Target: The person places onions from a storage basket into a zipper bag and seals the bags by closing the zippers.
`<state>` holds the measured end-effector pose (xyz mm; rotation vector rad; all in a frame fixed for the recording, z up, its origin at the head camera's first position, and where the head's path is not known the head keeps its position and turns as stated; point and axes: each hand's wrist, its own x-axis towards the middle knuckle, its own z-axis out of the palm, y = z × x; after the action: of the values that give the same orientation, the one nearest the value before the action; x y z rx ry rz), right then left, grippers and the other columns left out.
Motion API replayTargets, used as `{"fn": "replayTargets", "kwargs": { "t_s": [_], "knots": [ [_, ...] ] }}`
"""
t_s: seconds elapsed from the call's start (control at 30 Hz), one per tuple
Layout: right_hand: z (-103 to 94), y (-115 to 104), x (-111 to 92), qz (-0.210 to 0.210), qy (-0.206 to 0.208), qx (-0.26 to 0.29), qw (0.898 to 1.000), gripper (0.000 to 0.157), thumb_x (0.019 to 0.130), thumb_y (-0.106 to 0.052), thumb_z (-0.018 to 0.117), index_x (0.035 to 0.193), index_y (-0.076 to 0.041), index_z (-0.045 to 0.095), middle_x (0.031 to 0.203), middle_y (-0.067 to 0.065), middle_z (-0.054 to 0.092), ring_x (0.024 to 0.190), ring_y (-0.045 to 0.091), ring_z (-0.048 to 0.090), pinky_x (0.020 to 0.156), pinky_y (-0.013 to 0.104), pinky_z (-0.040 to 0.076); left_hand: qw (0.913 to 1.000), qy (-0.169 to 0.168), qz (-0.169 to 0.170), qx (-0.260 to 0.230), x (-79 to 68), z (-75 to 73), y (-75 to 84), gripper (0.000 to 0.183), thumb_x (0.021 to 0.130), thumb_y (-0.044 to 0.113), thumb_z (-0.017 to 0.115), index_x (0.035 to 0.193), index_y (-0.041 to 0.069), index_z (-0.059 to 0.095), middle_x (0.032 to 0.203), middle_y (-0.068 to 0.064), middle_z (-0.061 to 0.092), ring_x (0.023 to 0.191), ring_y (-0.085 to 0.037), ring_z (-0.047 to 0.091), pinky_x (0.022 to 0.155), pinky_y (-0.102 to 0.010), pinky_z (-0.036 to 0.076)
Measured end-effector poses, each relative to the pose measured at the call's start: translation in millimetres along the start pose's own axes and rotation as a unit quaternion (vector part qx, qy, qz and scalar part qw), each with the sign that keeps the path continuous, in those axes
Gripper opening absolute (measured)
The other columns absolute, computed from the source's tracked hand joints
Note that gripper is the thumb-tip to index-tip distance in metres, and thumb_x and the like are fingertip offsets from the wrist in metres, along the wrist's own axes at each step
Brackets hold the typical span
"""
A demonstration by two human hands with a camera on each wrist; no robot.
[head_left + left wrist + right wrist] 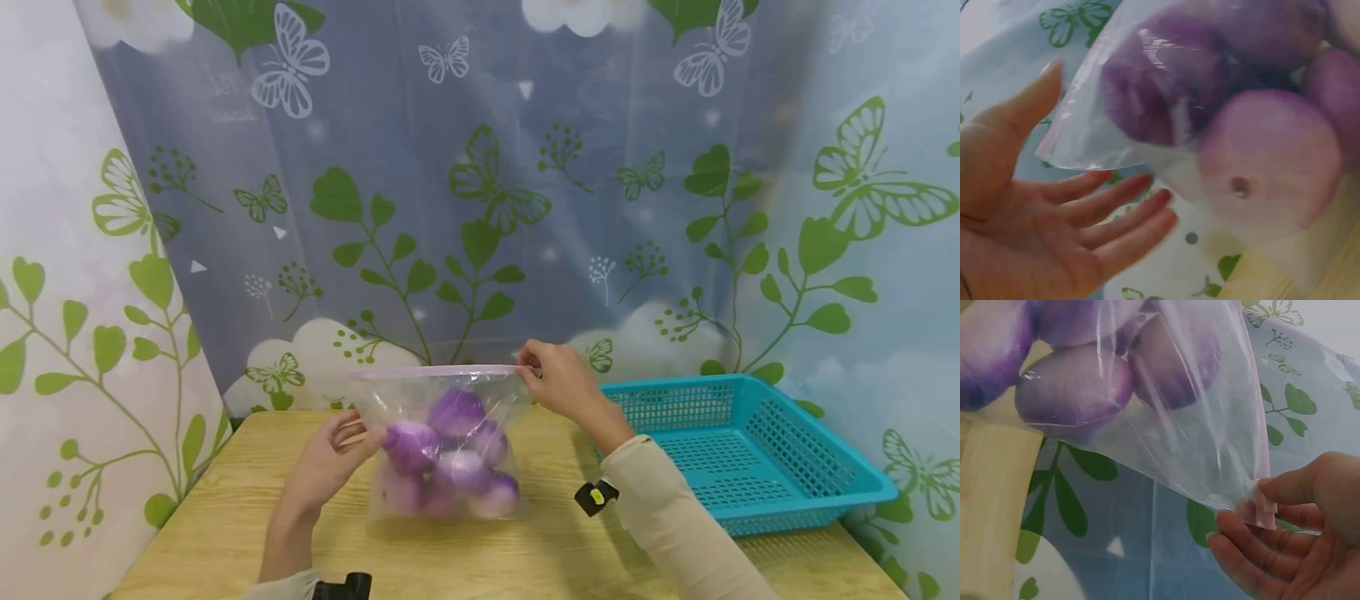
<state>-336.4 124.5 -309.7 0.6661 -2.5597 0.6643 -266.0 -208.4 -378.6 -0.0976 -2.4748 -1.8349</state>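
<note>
A clear zip bag [442,396] with a pink top strip stands upright on the table. Several round purple-and-white vegetables [459,412] lie inside it, resembling onions or turnips. At the bag's top right corner, my right hand [558,379] pinches the end of the pink strip [1265,503] between thumb and fingers. My left hand [330,458] is at the bag's left side, its fingers spread and relaxed. In the left wrist view that palm faces the bag's corner [1079,147], with thumb and fingers on either side of it and no grip on it.
A blue-green plastic basket [813,508] with perforated walls stands at the right of the wooden table [225,517]. A curtain [585,250] printed with leaves and butterflies hangs right behind the table and along both sides.
</note>
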Motion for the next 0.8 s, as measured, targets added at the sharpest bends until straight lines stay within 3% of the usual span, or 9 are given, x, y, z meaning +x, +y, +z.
{"fn": "replayTargets", "kwargs": {
  "t_s": [0.07,0.13,0.23,0.33,0.4,0.43,0.53,0.67,0.8],
  "knots": [
    [5.1,3,-1,0.011,-0.004,0.022,1.0,0.018,0.098,-0.015,0.067,0.111,-0.004,0.067,0.093,0.011,0.076,0.069,0.016,0.066,0.062,0.028,0.054,0.9992,-0.037,-0.001,0.01,1.5,5.0,-3.8,0.083,0.097,0.031,0.072,0.16,0.005,0.026,0.158,-0.031,0.04,0.143,-0.05,0.046,0.117,-0.056,0.047],
    [10.9,6,-4,0.028,-0.024,0.062,0.997,0.038,0.099,-0.017,0.066,0.132,-0.001,0.057,0.106,0.017,0.074,0.075,0.018,0.07,0.065,0.029,0.057,0.9987,-0.051,-0.002,0.009,3.2,10.1,-6.5,0.085,0.094,0.029,0.075,0.159,0.004,0.025,0.157,-0.033,0.04,0.142,-0.053,0.045,0.116,-0.058,0.047],
    [22.0,9,-11,0.055,-0.069,0.122,0.989,0.077,0.099,-0.022,0.067,0.16,-0.005,0.023,0.125,0.028,0.068,0.085,0.026,0.074,0.07,0.035,0.062,0.9991,-0.043,-0.002,0.005,5.2,15.8,-8.9,0.085,0.092,0.027,0.077,0.156,0.003,0.027,0.154,-0.036,0.041,0.14,-0.055,0.046,0.115,-0.06,0.048],
    [35.9,10,-20,0.068,-0.102,0.158,0.98,0.103,0.098,-0.03,0.07,0.166,-0.015,-0.006,0.149,0.033,0.05,0.104,0.038,0.073,0.082,0.046,0.064,0.9992,-0.04,-0.007,-0.001,8.1,19.2,-11.3,0.086,0.09,0.026,0.079,0.154,0.003,0.025,0.155,-0.037,0.039,0.141,-0.055,0.045,0.117,-0.063,0.044],
    [46.1,11,-25,0.063,-0.114,0.182,0.975,0.111,0.096,-0.031,0.072,0.165,-0.019,-0.015,0.162,0.032,0.033,0.123,0.047,0.064,0.096,0.054,0.061,0.9988,-0.047,-0.01,-0.011,10.0,21.3,-12.8,0.09,0.09,0.025,0.08,0.155,0.004,0.021,0.158,-0.037,0.036,0.143,-0.055,0.043,0.118,-0.063,0.043],
    [51.3,11,-28,0.057,-0.118,0.194,0.972,0.113,0.096,-0.031,0.073,0.164,-0.019,-0.017,0.168,0.029,0.017,0.133,0.05,0.055,0.104,0.057,0.056,0.9986,-0.05,-0.012,-0.014,10.7,22.5,-13.6,0.093,0.089,0.024,0.08,0.156,0.005,0.018,0.159,-0.036,0.034,0.144,-0.054,0.042,0.118,-0.062,0.043],
    [65.2,14,-35,0.036,-0.139,0.228,0.963,0.115,0.095,-0.031,0.073,0.164,-0.02,-0.018,0.172,0.02,-0.003,0.149,0.051,0.035,0.119,0.061,0.041,0.9983,-0.052,-0.011,-0.023,12.8,27.2,-15.6,0.102,0.087,0.019,0.083,0.159,0.007,0.012,0.16,-0.035,0.033,0.144,-0.052,0.043,0.117,-0.059,0.046],
    [77.3,17,-42,-0.002,-0.155,0.255,0.954,0.104,0.098,-0.029,0.07,0.166,-0.018,-0.008,0.172,0.021,0.009,0.146,0.049,0.042,0.122,0.063,0.037,0.9992,-0.038,0.004,-0.016,14.0,34.6,-16.5,0.096,0.087,0.015,0.082,0.158,0.007,0.018,0.154,-0.037,0.039,0.138,-0.052,0.05,0.108,-0.055,0.055],
    [83.3,17,-47,-0.045,-0.144,0.281,0.948,0.092,0.101,-0.024,0.066,0.167,-0.012,0.002,0.168,0.026,0.024,0.137,0.046,0.053,0.117,0.061,0.045,0.9989,-0.029,0.036,0.005,14.1,39.7,-16.3,0.08,0.09,0.014,0.079,0.152,0.008,0.03,0.14,-0.032,0.049,0.136,-0.051,0.053,0.106,-0.054,0.057]
  ]
}}
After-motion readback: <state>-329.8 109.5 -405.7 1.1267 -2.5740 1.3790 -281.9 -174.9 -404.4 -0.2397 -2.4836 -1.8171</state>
